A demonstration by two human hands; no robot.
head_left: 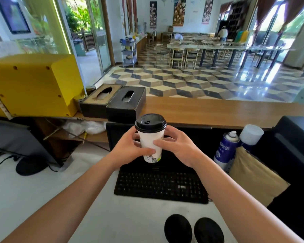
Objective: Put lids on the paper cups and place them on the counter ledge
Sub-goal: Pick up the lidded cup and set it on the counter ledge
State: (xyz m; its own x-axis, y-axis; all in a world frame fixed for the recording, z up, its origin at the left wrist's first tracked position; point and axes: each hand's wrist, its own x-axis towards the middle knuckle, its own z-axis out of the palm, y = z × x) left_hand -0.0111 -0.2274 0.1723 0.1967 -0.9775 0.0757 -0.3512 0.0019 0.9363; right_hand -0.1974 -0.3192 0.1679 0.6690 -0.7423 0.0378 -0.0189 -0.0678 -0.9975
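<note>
Left grip (130, 146) was wrapped round the paper cup (150, 142), black lid (150, 122) seated on top. Right grip (177, 148) clamped the other side. Cup was held over the keyboard (161, 186), short of the counter ledge (218, 111). Lidding looked done. Next: carry forward and set it upright past the ledge's near edge.

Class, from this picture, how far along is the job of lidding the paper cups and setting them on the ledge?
Done: a black lid sits on the paper cup. In hand: left hand and right hand both grip that cup above the keyboard. Left: setting it on the wooden counter ledge, where no cup shows yet. Two black discs on the desk may be more lids.
</note>
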